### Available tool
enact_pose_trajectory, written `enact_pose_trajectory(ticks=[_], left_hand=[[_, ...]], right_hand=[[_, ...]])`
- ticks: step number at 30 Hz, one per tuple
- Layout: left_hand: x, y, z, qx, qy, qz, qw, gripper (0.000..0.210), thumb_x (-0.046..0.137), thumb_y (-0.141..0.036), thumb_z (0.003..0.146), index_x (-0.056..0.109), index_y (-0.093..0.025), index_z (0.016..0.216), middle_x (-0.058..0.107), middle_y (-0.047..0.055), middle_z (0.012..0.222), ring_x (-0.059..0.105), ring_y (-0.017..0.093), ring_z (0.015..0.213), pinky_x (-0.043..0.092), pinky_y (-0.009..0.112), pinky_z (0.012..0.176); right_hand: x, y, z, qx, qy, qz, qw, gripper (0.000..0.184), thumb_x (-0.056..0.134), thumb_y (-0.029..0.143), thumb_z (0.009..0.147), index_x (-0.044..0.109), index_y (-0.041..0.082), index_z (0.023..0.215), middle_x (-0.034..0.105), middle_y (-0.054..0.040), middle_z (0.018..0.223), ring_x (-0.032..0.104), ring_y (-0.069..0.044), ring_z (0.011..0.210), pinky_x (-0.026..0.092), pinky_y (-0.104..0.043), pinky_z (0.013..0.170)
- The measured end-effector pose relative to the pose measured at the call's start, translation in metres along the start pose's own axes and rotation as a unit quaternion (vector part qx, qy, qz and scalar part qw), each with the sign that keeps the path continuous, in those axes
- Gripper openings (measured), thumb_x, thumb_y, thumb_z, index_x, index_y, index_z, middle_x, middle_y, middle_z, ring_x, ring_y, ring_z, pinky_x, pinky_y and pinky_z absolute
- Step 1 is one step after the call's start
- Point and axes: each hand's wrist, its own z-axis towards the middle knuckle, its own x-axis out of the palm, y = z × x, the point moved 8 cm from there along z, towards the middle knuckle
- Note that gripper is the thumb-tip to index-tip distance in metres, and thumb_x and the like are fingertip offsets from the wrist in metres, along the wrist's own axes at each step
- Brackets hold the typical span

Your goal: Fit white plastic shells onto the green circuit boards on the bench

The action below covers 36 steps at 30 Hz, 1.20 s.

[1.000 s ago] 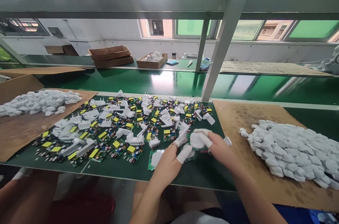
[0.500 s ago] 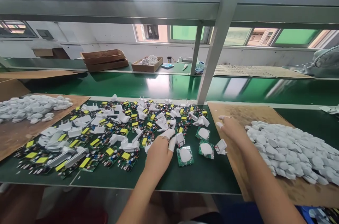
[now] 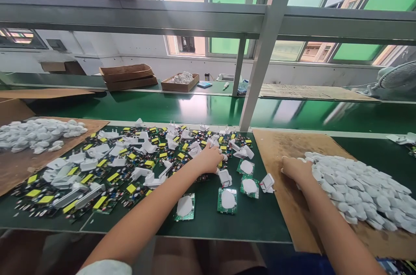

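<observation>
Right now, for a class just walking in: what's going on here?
One person is working at a green bench. The left hand is among circuit boards and white casings; the right hand is at the left edge of a pile of white pads on cardboard. Four boards nearby each carry a pad. Whether either hand grips anything isn't clear.
</observation>
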Motion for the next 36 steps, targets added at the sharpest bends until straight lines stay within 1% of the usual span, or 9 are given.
enact_pose_trajectory(ticks=[8,11,13,16,18,20,28,33,36], left_hand=[[-0.036,0.019,-0.013,-0.097,-0.117,-0.088,0.984,0.032,0.054,-0.026,0.059,0.057,-0.008,0.086,0.058,0.016,0.081,0.051,0.029,0.080,0.037,0.042,0.076],[-0.056,0.034,-0.046,-0.170,-0.244,-0.272,0.915,0.038,0.040,-0.033,0.071,0.048,-0.014,0.103,0.054,0.011,0.097,0.049,0.022,0.091,0.039,0.033,0.078],[-0.052,0.041,-0.074,-0.201,-0.333,-0.535,0.750,0.035,0.042,-0.032,0.070,0.047,-0.018,0.102,0.054,0.006,0.097,0.048,0.020,0.094,0.039,0.031,0.080],[-0.021,0.020,-0.097,-0.199,-0.303,-0.836,0.412,0.033,0.046,-0.026,0.066,0.050,-0.016,0.098,0.057,0.005,0.089,0.052,0.023,0.089,0.041,0.034,0.078],[-0.008,-0.006,-0.102,-0.190,-0.234,-0.913,0.275,0.031,0.044,-0.022,0.067,0.051,-0.013,0.095,0.059,0.008,0.086,0.054,0.025,0.087,0.042,0.034,0.076],[0.001,-0.025,-0.104,-0.193,-0.201,-0.937,0.208,0.028,0.043,-0.021,0.068,0.051,-0.012,0.094,0.060,0.011,0.086,0.055,0.026,0.085,0.043,0.033,0.073],[0.020,-0.050,-0.096,-0.233,-0.199,-0.931,0.198,0.030,0.038,-0.031,0.078,0.054,-0.008,0.089,0.062,0.013,0.084,0.058,0.024,0.076,0.044,0.034,0.070],[0.018,-0.060,-0.088,-0.197,-0.215,-0.928,0.233,0.040,0.043,-0.042,0.075,0.054,-0.009,0.096,0.060,0.011,0.090,0.057,0.021,0.077,0.040,0.034,0.077],[0.020,-0.063,-0.086,-0.180,-0.241,-0.922,0.243,0.041,0.053,-0.043,0.068,0.053,-0.014,0.097,0.060,0.007,0.092,0.054,0.020,0.082,0.039,0.032,0.078]], right_hand=[[-0.009,0.009,0.005,-0.067,-0.085,0.028,0.994,0.029,0.036,0.001,0.069,0.048,0.008,0.094,0.051,-0.0148,0.093,0.046,-0.023,0.091,0.035,-0.030,0.072],[-0.009,0.012,0.004,-0.121,-0.082,0.044,0.988,0.027,0.034,0.003,0.070,0.049,0.011,0.092,0.054,-0.0098,0.088,0.049,-0.017,0.084,0.035,-0.020,0.067],[-0.008,0.010,0.003,-0.124,-0.082,0.042,0.988,0.027,0.033,0.003,0.070,0.049,0.011,0.089,0.054,-0.0101,0.086,0.050,-0.017,0.082,0.034,-0.021,0.064],[-0.007,0.007,0.003,-0.110,-0.079,0.028,0.990,0.028,0.034,0.001,0.066,0.050,0.007,0.088,0.055,-0.0142,0.085,0.050,-0.021,0.082,0.034,-0.025,0.064],[-0.005,0.005,0.003,-0.099,-0.069,0.020,0.993,0.026,0.035,0.003,0.067,0.051,0.007,0.088,0.056,-0.0153,0.081,0.052,-0.025,0.077,0.035,-0.029,0.061],[-0.004,0.004,0.003,-0.086,-0.057,0.016,0.995,0.024,0.035,0.006,0.069,0.053,0.009,0.084,0.057,-0.0140,0.074,0.053,-0.027,0.070,0.035,-0.033,0.058],[-0.045,0.028,-0.037,-0.108,-0.115,0.084,0.984,0.027,0.037,0.007,0.073,0.051,0.013,0.095,0.054,-0.0122,0.088,0.049,-0.025,0.087,0.038,-0.036,0.070],[-0.082,0.100,-0.121,-0.321,-0.171,0.362,0.858,0.016,0.048,0.018,0.072,0.048,0.017,0.088,0.053,-0.0017,0.074,0.050,-0.015,0.067,0.042,-0.024,0.061],[-0.078,0.136,-0.144,-0.385,-0.173,0.325,0.846,0.014,0.051,0.011,0.069,0.054,0.017,0.081,0.051,-0.0044,0.074,0.047,-0.018,0.069,0.043,-0.029,0.061]])
